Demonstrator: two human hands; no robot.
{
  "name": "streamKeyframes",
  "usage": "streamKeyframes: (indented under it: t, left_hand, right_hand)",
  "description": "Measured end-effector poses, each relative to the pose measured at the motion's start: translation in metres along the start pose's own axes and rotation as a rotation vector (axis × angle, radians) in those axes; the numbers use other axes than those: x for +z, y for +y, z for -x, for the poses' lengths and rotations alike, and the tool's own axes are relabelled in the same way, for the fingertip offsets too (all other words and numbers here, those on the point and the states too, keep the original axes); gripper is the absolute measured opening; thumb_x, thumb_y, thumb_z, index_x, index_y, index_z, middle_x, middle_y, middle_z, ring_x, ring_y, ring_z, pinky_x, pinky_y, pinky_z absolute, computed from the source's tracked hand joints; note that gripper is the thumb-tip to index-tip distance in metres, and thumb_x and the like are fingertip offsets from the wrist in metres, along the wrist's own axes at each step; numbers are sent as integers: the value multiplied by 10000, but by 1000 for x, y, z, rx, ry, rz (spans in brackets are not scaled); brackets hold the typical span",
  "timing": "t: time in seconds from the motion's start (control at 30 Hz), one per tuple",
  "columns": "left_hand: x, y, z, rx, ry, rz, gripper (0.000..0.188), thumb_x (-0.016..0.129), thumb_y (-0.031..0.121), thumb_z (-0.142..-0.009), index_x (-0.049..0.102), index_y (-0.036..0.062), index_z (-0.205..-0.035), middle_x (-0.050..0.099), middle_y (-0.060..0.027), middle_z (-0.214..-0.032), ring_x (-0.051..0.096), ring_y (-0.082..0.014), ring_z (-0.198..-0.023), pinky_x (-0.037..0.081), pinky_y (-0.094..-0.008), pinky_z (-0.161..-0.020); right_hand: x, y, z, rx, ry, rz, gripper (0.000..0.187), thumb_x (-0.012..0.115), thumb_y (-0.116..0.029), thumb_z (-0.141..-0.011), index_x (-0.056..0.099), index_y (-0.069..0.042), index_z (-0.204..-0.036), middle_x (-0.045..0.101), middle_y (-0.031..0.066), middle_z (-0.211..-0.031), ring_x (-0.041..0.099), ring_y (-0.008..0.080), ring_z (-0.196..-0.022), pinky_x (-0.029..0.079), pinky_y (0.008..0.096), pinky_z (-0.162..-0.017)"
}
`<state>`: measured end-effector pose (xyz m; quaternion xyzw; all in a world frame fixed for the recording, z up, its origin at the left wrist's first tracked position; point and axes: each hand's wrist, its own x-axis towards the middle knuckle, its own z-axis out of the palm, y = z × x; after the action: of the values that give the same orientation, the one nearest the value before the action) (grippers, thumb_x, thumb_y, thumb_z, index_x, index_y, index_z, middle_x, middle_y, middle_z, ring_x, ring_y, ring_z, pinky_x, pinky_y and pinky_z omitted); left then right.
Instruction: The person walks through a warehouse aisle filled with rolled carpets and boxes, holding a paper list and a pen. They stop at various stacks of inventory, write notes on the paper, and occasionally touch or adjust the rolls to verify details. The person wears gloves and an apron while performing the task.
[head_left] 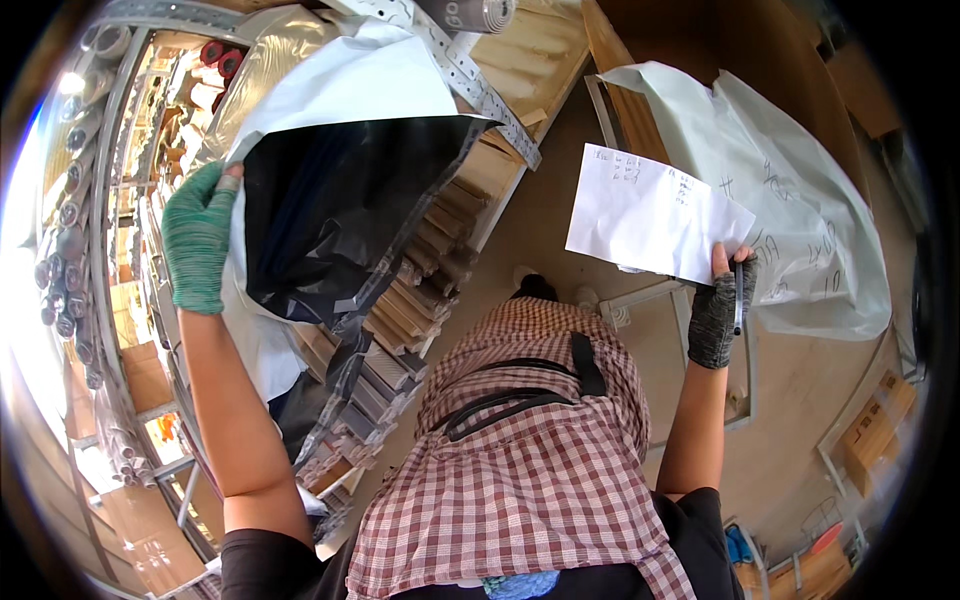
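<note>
My left hand (200,240), in a green knitted fingerless glove, is closed on the edge of a large white plastic bag (350,85). The bag's mouth gapes toward me and shows its black inner side; what lies deep in it is too dark to make out. My right hand (724,305), in a dark grey fingerless glove, pinches the lower right corner of a white sheet of paper (640,215) with handwriting on it. A dark pen (739,300) is also held in that hand, pointing down along the palm.
Behind the paper, a pale plastic bag (830,260) with handwritten marks hangs beside a large cardboard box (750,40). Racks with long rolls (70,240) line the left. Stacked strips (400,320) lie under the white bag. A metal frame (690,290) stands right of my legs; a carton (880,430) lies far right.
</note>
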<state>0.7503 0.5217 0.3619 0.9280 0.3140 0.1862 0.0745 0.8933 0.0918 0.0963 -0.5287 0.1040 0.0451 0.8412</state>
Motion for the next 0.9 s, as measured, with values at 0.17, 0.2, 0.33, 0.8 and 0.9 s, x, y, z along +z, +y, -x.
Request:
streamKeyframes:
  t: [0.17, 0.2, 0.33, 0.8, 0.9]
  left_hand:
    - [-14, 20, -21, 40, -9, 55, 268, 666, 209, -851, 671, -14, -1000, 634, -13, -758, 501, -55, -679, 431, -213, -660]
    - [-21, 24, -27, 52, -1, 32, 263, 665, 203, -852, 671, -16, -999, 636, -12, -766, 505, -52, -689, 432, -211, -667]
    - [-51, 17, -55, 82, 97, -32, 255, 661, 186, -852, 671, -7, -1018, 675, -45, -869, 555, -73, -743, 452, -218, -705]
    - [-67, 19, -16, 32, 97, 281, 187, 661, 155, -852, 680, 1, -954, 620, 13, -793, 506, -42, -712, 416, -188, -664]
    - [-80, 16, -18, 31, 157, 331, 180, 662, 151, -849, 681, 2, -949, 609, 20, -773, 498, -44, -690, 405, -190, -640]
  right_hand:
    - [-14, -5, 3, 62, 66, 5, 203, 608, -104, -864, 425, -150, -938, 376, -29, -885, 377, 83, -835, 340, 204, -787]
    - [-15, -8, 2, 69, 75, 3, 204, 609, -104, -863, 425, -150, -939, 378, -29, -888, 378, 83, -837, 340, 203, -787]
    - [-23, -9, -4, -11, 46, 80, 217, 616, -101, -856, 421, -147, -940, 389, -23, -909, 385, 88, -870, 352, 223, -804]
    - [20, -14, -17, 152, -62, -280, 156, 578, -87, -875, 462, -133, -969, 449, -12, -943, 458, 111, -849, 406, 244, -788]
    - [20, -2, -36, 117, -194, -413, 256, 508, -155, -910, 473, -17, -1123, 515, 107, -1030, 489, 156, -780, 456, 267, -647]
